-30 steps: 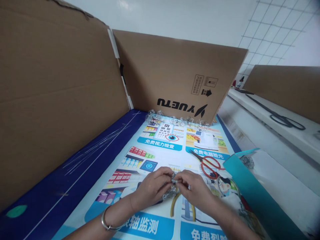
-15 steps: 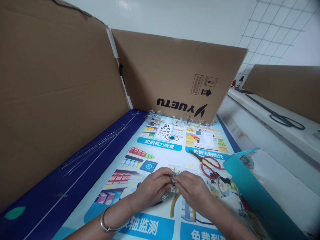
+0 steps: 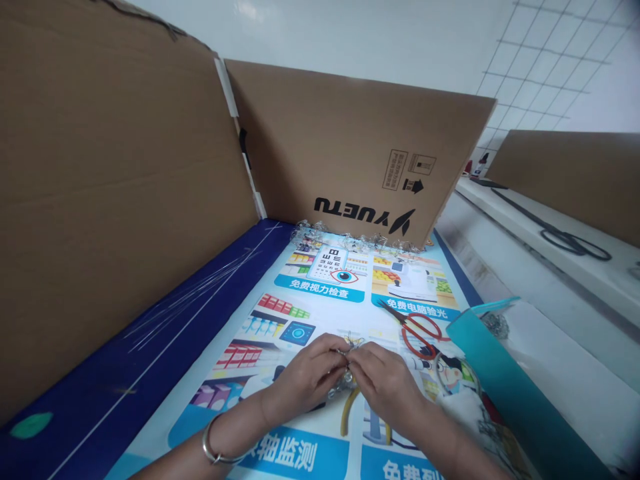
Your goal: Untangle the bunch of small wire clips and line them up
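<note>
My left hand (image 3: 316, 371), with a silver bangle (image 3: 209, 445) on its wrist, is closed in a pinch on a small beaded wire piece (image 3: 347, 377). My right hand (image 3: 384, 377) pinches the same piece from the other side, fingertips almost touching the left ones. Clear beads hang below the fingers and thin wire loops stick up above them; the fingers hide the middle. Under the hands lies a tool with yellow curved handles (image 3: 346, 415), mostly covered. Red-handled scissors (image 3: 411, 328) rest beyond my right hand, blades pointing away to the left.
Straight thin wires (image 3: 193, 293) lie on the blue cloth at left. Clear beaded wire pieces (image 3: 360, 241) line the foot of the cardboard panel (image 3: 360, 147). A teal box edge (image 3: 520, 387) stands at right, near a wire coil (image 3: 457, 373). Black scissors (image 3: 575, 243) lie on the white ledge.
Both hands stay in place, still pinching the beaded wire piece. Its wire loops and beads have turned slightly between the fingertips.
</note>
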The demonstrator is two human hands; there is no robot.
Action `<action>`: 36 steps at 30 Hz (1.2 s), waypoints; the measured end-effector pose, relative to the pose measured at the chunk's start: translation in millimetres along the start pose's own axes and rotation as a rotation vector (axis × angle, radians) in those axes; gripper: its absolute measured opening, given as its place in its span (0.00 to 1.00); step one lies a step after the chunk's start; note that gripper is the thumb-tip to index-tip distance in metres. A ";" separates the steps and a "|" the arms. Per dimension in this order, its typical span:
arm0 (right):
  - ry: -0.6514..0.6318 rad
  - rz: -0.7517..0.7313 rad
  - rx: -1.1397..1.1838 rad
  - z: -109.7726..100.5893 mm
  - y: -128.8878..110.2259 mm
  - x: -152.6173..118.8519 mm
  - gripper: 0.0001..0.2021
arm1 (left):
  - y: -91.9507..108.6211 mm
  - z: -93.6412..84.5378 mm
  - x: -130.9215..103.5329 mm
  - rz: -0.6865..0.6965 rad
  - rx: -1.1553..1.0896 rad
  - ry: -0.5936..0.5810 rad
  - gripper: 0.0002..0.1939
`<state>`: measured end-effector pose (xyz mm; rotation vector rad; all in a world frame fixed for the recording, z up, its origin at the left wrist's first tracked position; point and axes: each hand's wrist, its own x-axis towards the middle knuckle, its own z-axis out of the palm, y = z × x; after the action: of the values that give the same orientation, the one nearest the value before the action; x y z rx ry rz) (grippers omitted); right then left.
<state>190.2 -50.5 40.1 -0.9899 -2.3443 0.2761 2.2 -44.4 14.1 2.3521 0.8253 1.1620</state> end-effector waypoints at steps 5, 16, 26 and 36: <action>0.034 0.009 0.032 6.1 2.1 -1.4 0.10 | 0.7 0.9 1.1 -0.004 0.002 0.012 0.09; -0.046 0.094 0.183 1.4 2.6 3.1 0.09 | 1.5 4.1 -1.4 -0.012 0.114 -0.024 0.10; -0.104 0.290 0.336 -12.2 -9.4 12.4 0.08 | 11.7 3.4 -4.4 0.051 0.301 -0.033 0.10; -0.163 0.412 0.385 -17.1 -10.6 14.7 0.08 | 12.4 8.7 -3.7 0.085 0.346 -0.040 0.09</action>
<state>185.6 -48.1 64.5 -1.2778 -2.0871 0.9611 11.6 -56.9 13.9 2.7028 0.9892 1.0718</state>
